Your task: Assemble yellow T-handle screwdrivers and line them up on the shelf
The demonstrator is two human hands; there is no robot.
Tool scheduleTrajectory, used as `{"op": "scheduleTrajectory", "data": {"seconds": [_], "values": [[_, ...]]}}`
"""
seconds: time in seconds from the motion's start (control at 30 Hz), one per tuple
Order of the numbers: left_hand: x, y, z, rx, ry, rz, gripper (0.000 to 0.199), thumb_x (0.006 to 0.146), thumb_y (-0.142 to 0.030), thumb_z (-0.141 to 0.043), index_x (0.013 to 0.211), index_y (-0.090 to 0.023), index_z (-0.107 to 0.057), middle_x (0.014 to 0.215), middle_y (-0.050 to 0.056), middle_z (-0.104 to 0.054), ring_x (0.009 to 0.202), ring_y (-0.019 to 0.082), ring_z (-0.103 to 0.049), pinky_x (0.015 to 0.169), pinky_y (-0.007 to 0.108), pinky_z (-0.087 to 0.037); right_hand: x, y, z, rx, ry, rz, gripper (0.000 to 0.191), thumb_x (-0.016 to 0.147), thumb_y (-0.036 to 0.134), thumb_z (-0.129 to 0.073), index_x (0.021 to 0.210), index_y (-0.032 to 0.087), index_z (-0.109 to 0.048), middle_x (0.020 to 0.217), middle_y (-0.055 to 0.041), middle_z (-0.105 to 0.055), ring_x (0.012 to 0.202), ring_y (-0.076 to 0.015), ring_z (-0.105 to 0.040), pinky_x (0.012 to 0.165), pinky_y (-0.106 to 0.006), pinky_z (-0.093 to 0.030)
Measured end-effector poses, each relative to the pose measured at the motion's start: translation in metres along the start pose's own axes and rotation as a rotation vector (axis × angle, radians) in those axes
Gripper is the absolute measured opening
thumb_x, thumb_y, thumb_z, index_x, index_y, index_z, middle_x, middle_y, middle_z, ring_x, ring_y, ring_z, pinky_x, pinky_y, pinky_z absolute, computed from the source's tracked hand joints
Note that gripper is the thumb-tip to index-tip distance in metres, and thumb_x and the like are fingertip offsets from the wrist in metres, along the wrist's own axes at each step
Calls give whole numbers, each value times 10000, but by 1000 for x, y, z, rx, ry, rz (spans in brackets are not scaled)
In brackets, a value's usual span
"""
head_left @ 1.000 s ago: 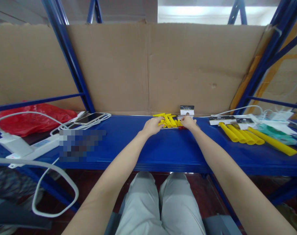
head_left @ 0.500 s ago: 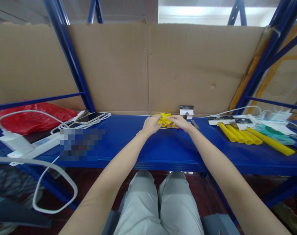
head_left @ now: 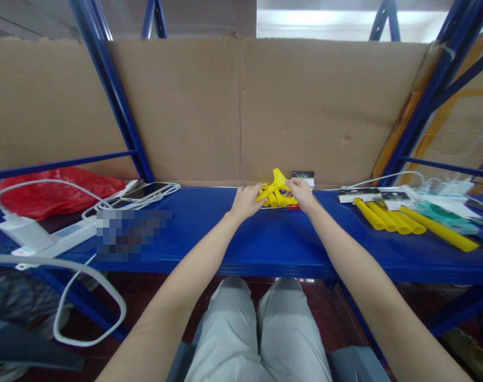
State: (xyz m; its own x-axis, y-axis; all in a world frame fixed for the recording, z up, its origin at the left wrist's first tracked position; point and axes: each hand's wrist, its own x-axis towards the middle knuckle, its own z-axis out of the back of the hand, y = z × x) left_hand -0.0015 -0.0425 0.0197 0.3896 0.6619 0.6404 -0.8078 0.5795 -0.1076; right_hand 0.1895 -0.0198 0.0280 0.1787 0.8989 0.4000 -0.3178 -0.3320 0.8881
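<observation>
Yellow connector [head_left: 279, 182] pinched at left end by left hand [head_left: 246, 202], at right end by right hand [head_left: 302, 193]. Held mid-scene, far side of blue shelf [head_left: 209, 233], just over yellow pieces [head_left: 280, 199]; can't tell if touching them. Card [head_left: 304, 174] beyond right hand. Tubes [head_left: 369, 215] right, red bag [head_left: 54, 193] left.

Cardboard panels [head_left: 186, 111] are standing behind a blue table [head_left: 273, 239].
Light [head_left: 329, 24] is glowing above, and dark red floor [head_left: 329, 318] is showing below.
</observation>
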Motion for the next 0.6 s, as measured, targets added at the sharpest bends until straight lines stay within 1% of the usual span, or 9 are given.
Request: {"op": "scheduleTrajectory", "data": {"seconds": [0.13, 0.23, 0.33, 0.47, 0.53, 0.6], "values": [[0, 0, 0, -8, -1, 15, 384, 812, -240, -613, 1193, -213, -572, 1087, 81, -697, 1025, 257, -623, 878, 370, -402, 7, -3, 10, 67, -173, -3, 229, 852, 262, -462, 630, 209, -469, 601, -5, -606, 475, -101, -517, 502, -228, -440], [-1, 0, 0, -28, -22, 21, 335, 852, -266, -572, 1181, -203, -580, 1115, 98, -684, 1044, 264, -608, 921, 398, -367, 11, -3, 18, 133, -242, -26, 220, 855, 297, -470, 653, 212, -456, 608, 0, -600, 453, -90, -503, 457, -212, -420], [-2, 0, 2, -45, -56, -7, 312, 884, -302, -536, 1179, -209, -576, 1136, 94, -678, 1060, 262, -593, 978, 438, -311, 13, -2, 23, 183, -275, -45, 217, 851, 322, -500, 670, 204, -473, 630, -1, -611, 430, -80, -493, 437, -212, -397], [-3, -1, 4, -66, -118, -27, 306, 895, -310, -523, 1185, -222, -566, 1142, 87, -677, 1070, 249, -583, 1032, 463, -241, 12, 0, 26, 291, -270, -25, 251, 855, 406, -524, 717, 197, -508, 629, -3, -622, 415, -76, -501, 406, -202, -381], [-2, -2, 5, -79, -154, 6, 303, 894, -313, -523, 1181, -223, -565, 1158, 85, -671, 1074, 249, -582, 1046, 469, -217, 11, 3, 26, 366, -267, -12, 270, 868, 418, -514, 717, 194, -510, 596, 8, -609, 396, -64, -488, 386, -182, -368], [0, -2, 6, -104, -208, 84, 293, 896, -317, -517, 1170, -225, -565, 1173, 82, -664, 1081, 247, -581, 1049, 465, -212, 9, 5, 25, 419, -268, -12, 262, 878, 368, -511, 689, 185, -511, 560, 23, -590, 374, -50, -468, 370, -163, -351]]}}
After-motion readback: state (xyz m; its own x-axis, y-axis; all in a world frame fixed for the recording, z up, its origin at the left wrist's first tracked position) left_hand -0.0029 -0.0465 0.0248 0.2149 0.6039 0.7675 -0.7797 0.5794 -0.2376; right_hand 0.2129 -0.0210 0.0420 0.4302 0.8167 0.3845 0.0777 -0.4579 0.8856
